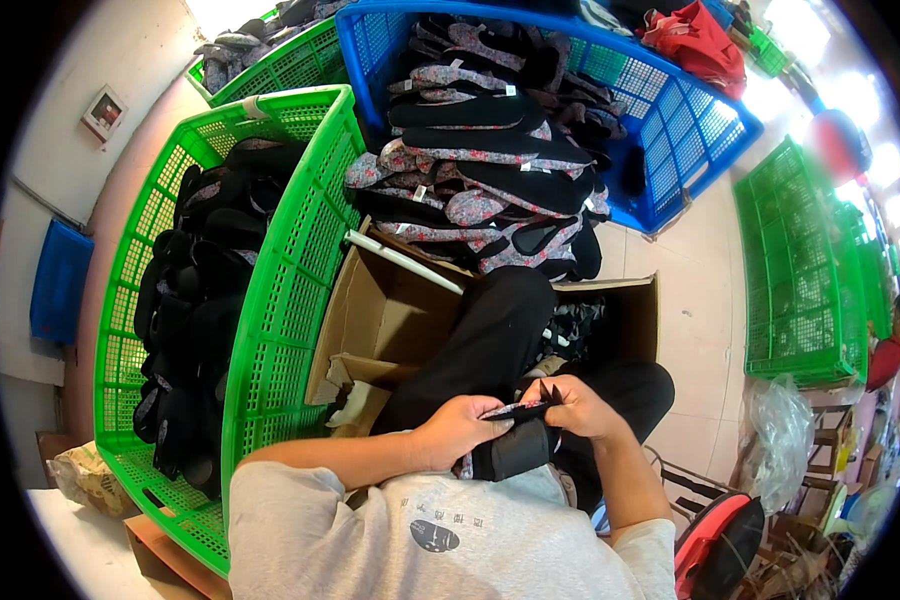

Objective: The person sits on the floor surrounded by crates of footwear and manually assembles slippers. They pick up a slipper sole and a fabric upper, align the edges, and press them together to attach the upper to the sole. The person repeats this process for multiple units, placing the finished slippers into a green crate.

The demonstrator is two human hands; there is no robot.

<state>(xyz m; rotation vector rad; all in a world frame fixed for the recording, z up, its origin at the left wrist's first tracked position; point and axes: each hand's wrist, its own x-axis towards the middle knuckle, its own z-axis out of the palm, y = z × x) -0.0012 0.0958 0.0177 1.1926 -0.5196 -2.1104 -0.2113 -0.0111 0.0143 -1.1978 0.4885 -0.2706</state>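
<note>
Low over my lap, both hands hold a black fabric piece with a floral lining (512, 452), which looks like part of a cloth slipper. My left hand (456, 430) pinches its edge between thumb and fingers. At the opposite end, the fingers of my right hand (578, 408) close on the same edge, where small dark points stick up; I cannot make out what these are. Beyond my knees, a tall pile of similar black and floral pieces (490, 150) with small white tags leans out of a blue crate (660, 150).
At my left stands a green crate (295, 270) full of black pieces (205, 300). Open cardboard boxes (375, 300) flank my legs; the right one holds small dark items (576, 330). Farther right are another green crate (800, 270), clear plastic (778, 440) and a red-and-black object (720, 545).
</note>
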